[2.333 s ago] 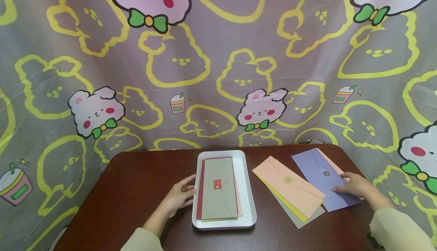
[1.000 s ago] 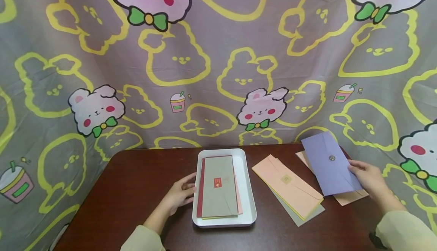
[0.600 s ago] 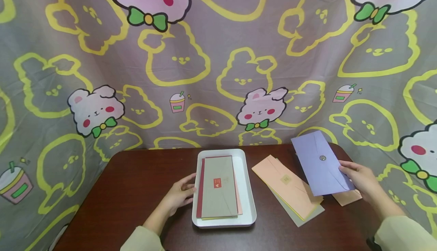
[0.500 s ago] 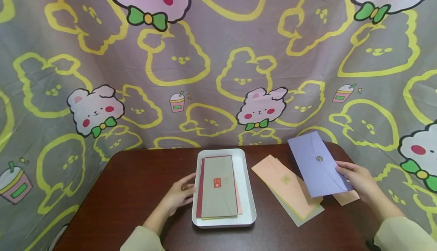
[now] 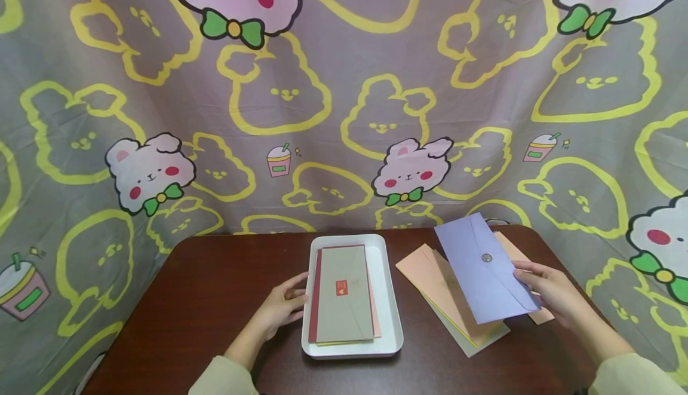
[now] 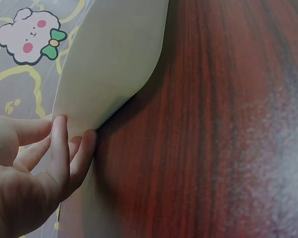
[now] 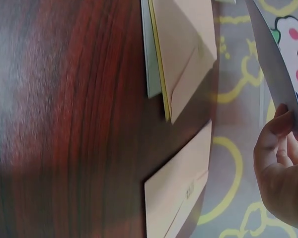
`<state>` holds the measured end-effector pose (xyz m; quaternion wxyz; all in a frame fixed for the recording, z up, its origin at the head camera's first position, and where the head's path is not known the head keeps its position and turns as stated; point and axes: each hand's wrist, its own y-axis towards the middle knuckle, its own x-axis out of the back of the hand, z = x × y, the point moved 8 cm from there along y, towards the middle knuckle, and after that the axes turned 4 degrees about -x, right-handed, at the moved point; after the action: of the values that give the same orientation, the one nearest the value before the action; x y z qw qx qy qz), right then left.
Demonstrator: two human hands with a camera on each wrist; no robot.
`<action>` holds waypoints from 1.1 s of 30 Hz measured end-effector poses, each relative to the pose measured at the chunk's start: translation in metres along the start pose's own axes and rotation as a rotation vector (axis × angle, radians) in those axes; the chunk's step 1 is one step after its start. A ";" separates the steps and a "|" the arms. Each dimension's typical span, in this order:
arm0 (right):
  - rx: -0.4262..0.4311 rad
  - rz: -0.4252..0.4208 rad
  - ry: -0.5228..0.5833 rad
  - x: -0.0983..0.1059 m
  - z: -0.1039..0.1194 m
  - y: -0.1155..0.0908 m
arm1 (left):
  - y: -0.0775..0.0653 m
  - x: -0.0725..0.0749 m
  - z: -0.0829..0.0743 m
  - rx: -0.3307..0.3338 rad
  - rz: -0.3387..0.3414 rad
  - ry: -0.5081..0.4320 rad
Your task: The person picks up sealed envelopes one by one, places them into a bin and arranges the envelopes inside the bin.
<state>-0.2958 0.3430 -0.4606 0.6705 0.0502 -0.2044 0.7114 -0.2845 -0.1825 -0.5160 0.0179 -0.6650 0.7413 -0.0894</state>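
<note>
My right hand [image 5: 550, 290] pinches a purple envelope [image 5: 473, 263] with a round seal by its right edge. The envelope is raised and tilted over a pile with a peach envelope [image 5: 424, 263] on top and yellow and grey ones beneath. In the right wrist view, thumb and fingers [image 7: 283, 124] meet on the purple envelope's edge. My left hand [image 5: 282, 305] rests its fingertips against the left side of a white tray [image 5: 388, 299]. Inside the tray lies a stack with a grey envelope [image 5: 346, 317] on top; red, yellow and pink edges show. The left wrist view shows fingers [image 6: 62, 148] touching the outer wall.
Another peach envelope [image 7: 181, 183] lies on the table at the right, partly covered in the head view by the purple one. The dark wooden table [image 5: 215, 287] ends at a patterned curtain [image 5: 333, 102] behind and on both sides.
My right hand has lifted the purple envelope off the peach one at the right and carried it left over the pile. The left hand and tray have stayed in place.
</note>
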 end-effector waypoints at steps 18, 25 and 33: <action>0.059 0.129 0.164 -0.046 0.017 0.001 | 0.000 0.000 -0.001 -0.003 -0.006 0.015; 0.059 0.156 0.147 -0.063 0.023 0.004 | 0.001 -0.001 0.000 -0.005 -0.004 0.014; 0.051 0.174 0.148 -0.086 0.031 0.011 | 0.001 0.000 -0.001 -0.006 -0.005 0.014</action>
<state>-0.3049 0.2520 -0.4649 0.6180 -0.0033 -0.1398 0.7736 -0.2853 -0.1825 -0.5154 0.0102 -0.6663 0.7399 -0.0918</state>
